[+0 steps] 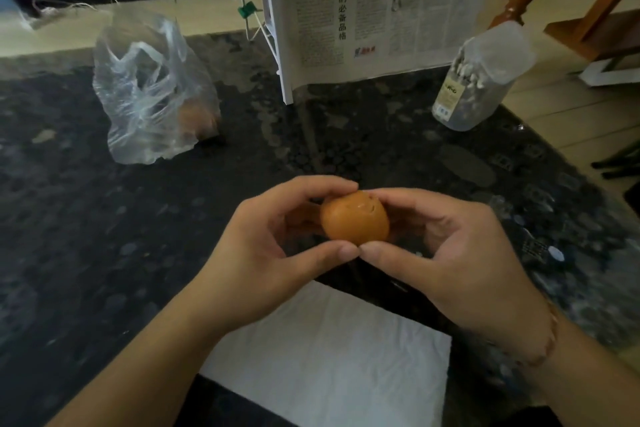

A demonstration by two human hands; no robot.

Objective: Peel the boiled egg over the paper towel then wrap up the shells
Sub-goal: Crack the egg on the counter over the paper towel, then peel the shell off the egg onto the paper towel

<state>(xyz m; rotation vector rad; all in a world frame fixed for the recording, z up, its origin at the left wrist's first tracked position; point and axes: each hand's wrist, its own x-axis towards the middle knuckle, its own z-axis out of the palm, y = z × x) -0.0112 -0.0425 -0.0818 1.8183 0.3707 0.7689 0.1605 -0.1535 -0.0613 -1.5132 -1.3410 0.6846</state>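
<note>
Plastic bag (152, 94) sits far left on the dark table (69, 218), well apart from the work. Next, the left hand (263, 253) curls thumb and fingers round the boiled egg (355, 218), which lies crosswise between both hands, its cracked top facing away. The right hand (450, 253) pinches the opposite end, thumbs almost meeting beneath. The paper towel (329, 357) lies nearer the body, under the wrists, so the egg likely needs drawing back over it. A jar (481, 80) stands far right; nothing blocks.
</note>
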